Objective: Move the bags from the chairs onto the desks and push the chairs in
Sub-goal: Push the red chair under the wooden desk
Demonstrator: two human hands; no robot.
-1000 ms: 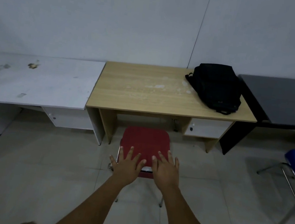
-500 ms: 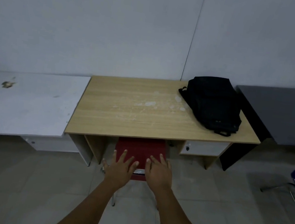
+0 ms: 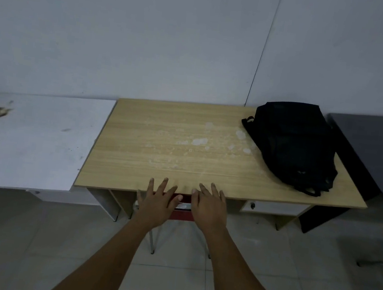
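A black backpack (image 3: pixel 293 145) lies on the right end of the light wooden desk (image 3: pixel 166 146). The red chair (image 3: pixel 182 214) sits almost wholly under that desk; only a strip of its red back edge and its thin metal legs show. My left hand (image 3: pixel 155 203) and my right hand (image 3: pixel 210 208) rest flat against the chair's back edge, fingers spread, fingertips overlapping the desk's front edge. Neither hand grips anything.
A stained white desk (image 3: pixel 29 139) adjoins the wooden desk on the left, and a dark grey desk (image 3: pixel 378 148) stands on the right. A white wall runs behind all three. The floor is pale tile, with a metal chair leg (image 3: pixel 378 264) at the far right.
Both hands have pushed the red chair forward, from standing out on the floor to nearly hidden under the wooden desk. The view has come closer to the desk.
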